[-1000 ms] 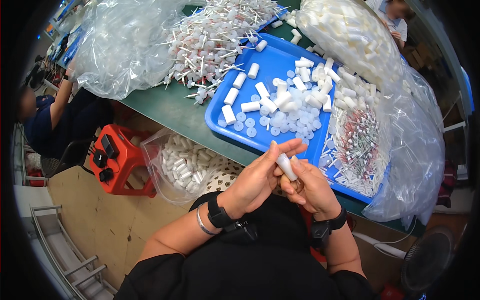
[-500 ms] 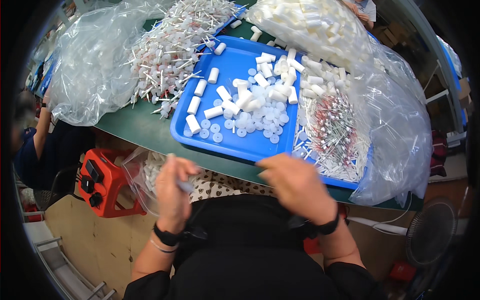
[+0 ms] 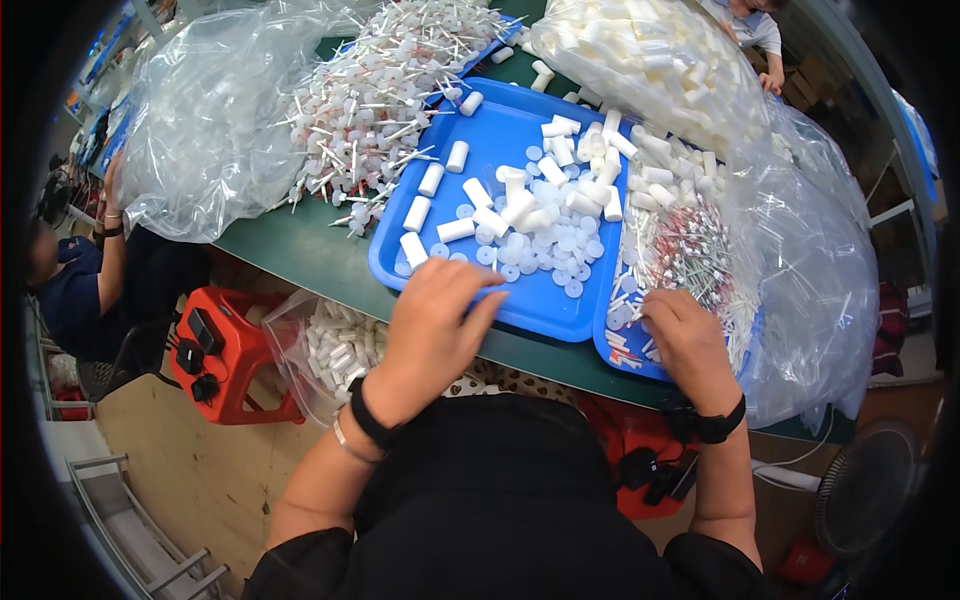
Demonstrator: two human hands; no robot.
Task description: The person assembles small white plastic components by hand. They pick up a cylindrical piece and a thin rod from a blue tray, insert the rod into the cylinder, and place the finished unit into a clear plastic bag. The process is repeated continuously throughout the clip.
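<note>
My left hand reaches over the near edge of a blue tray. Its thumb and forefinger are apart, and I see nothing between them; the other fingertips are partly hidden. Close by lie translucent round discs and white foam cylinders. At a second blue tray, my right hand has its fingers bent together, low over the contents. What they pinch, if anything, is hidden. Beside those fingers are a few discs, white sticks and a heap of thin red-and-white pieces.
Behind the trays lie a heap of sticks with discs and a large clear bag of white cylinders. Clear plastic bags flank both sides. A red stool stands left. Other people sit at the table.
My left hand has risen from below the table edge to the tray; the whitish piece at its fingers no longer shows. My right hand has moved right to the second tray. The view has shifted.
</note>
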